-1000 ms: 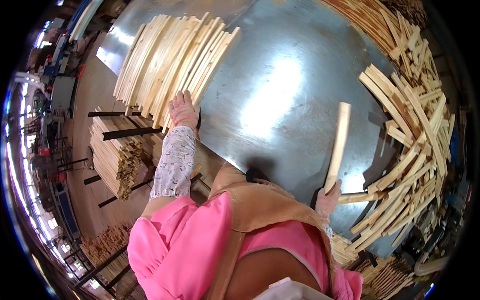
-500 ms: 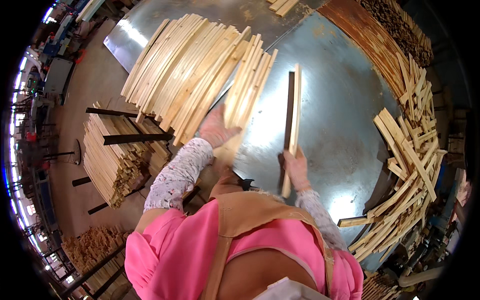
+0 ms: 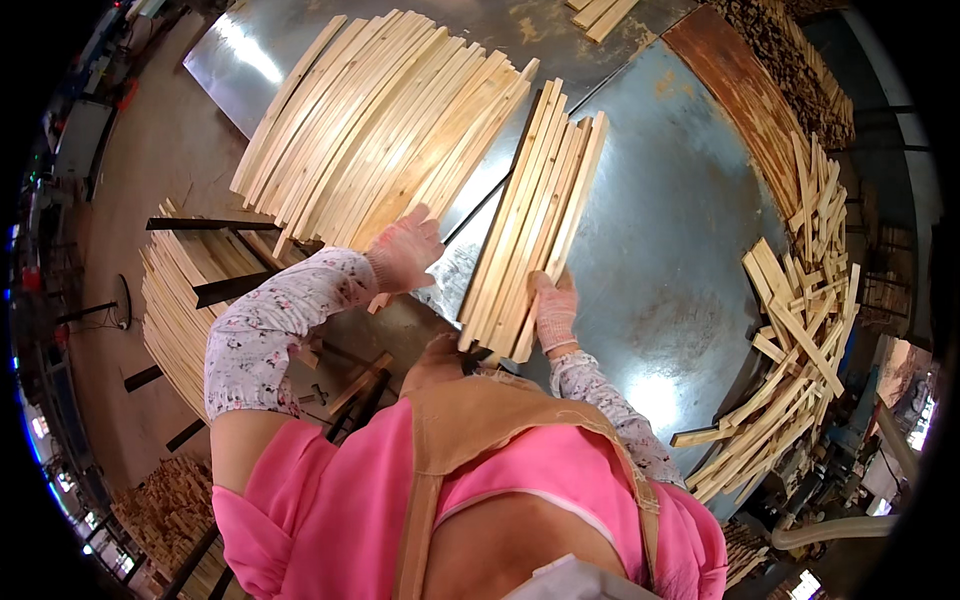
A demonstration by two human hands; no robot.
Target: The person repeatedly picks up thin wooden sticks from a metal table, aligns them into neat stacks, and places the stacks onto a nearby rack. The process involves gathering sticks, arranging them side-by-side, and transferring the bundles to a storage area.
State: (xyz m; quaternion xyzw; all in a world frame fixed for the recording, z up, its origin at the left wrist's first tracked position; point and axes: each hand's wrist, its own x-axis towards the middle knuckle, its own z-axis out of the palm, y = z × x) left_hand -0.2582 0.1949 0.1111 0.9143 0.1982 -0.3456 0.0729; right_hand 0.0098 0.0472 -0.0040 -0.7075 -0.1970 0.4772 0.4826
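A small bundle of pale wooden strips [image 3: 522, 225] lies side by side on the metal table, running away from my body. At its right edge, my right hand [image 3: 555, 312] is closed around the near part of the outermost wooden strip [image 3: 578, 205], which rests against the others. My left hand [image 3: 405, 252] has its fingers spread and holds nothing; it hovers by the near right end of a wide row of wooden strips [image 3: 375, 130]. A narrow wedge of bare metal separates that row from the bundle.
Loose strips lie crisscrossed in a heap [image 3: 800, 340] on the table's right side. A rusty brown board [image 3: 735, 100] borders the far right. More strips are stacked on a rack with dark metal bars [image 3: 205, 222] at the left. A few strips [image 3: 603, 15] lie at the far edge.
My right hand has brought its single strip leftward against the small bundle. The bundle now sits farther right, apart from the wide row. My left hand has let go of it and moved left.
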